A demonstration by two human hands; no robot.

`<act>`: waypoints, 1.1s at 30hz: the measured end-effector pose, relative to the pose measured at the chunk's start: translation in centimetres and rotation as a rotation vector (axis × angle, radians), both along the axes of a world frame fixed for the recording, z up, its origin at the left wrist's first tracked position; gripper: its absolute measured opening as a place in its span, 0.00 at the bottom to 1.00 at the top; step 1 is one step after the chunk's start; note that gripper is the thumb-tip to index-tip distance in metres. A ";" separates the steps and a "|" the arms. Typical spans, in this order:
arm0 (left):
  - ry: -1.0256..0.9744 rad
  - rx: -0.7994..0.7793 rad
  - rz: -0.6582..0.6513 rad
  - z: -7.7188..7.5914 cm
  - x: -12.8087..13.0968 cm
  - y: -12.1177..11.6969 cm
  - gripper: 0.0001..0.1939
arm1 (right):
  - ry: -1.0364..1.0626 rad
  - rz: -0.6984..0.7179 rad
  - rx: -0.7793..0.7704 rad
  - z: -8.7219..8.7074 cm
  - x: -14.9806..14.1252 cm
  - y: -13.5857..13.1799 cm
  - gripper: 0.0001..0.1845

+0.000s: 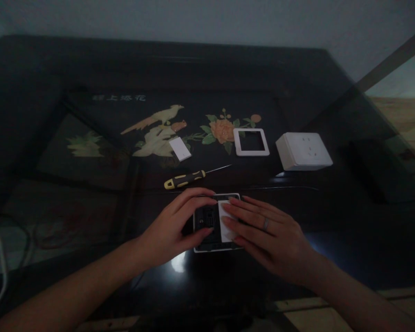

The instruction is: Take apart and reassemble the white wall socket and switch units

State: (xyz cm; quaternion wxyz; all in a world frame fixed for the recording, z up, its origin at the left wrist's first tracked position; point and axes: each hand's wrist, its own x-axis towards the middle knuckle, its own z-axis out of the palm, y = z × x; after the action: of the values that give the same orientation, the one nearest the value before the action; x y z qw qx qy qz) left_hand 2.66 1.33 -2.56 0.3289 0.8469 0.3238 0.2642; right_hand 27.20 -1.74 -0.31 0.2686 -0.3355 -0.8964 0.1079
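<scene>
In front of me on the dark table lies a wall switch (207,214) with a white rim and a black inner part showing on its left half. My left hand (174,226) holds it from the left, fingers at the far edge and thumb across the near left part. A white rocker plate (226,233) covers part of its right half. My right hand (266,230), ring on one finger, rests flat with outstretched fingers on that plate, hiding the switch's right side. A second white rocker plate (180,149) lies loose beyond the hands.
A yellow-and-black screwdriver (186,179) lies just past the switch, its shaft pointing right. Further back are a white square frame (238,143) and a white box with a socket face (306,150). A white cable (2,258) hangs at the left edge. The glossy tabletop (193,69) bears a bird-and-flower picture.
</scene>
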 end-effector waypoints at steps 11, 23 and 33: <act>-0.023 0.009 0.059 -0.1 -0.3 -0.3 0.17 | 0.242 -0.142 -0.424 0.4 1.0 0.5 0.26; -0.038 0.241 0.230 1.4 -1.1 1.6 0.14 | 0.064 -0.107 -0.609 -1.6 -0.2 -0.1 0.44; 0.286 0.150 0.450 -0.3 -2.3 10.5 0.27 | 0.053 -0.126 -0.662 -1.4 -0.2 0.0 0.47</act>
State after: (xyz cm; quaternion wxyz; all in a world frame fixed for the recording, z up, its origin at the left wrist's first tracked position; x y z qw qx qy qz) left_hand 0.38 11.80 -2.87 0.1493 0.8044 0.5263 0.2318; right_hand 26.96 -1.76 -1.68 0.1743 -0.4564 -0.7829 0.3851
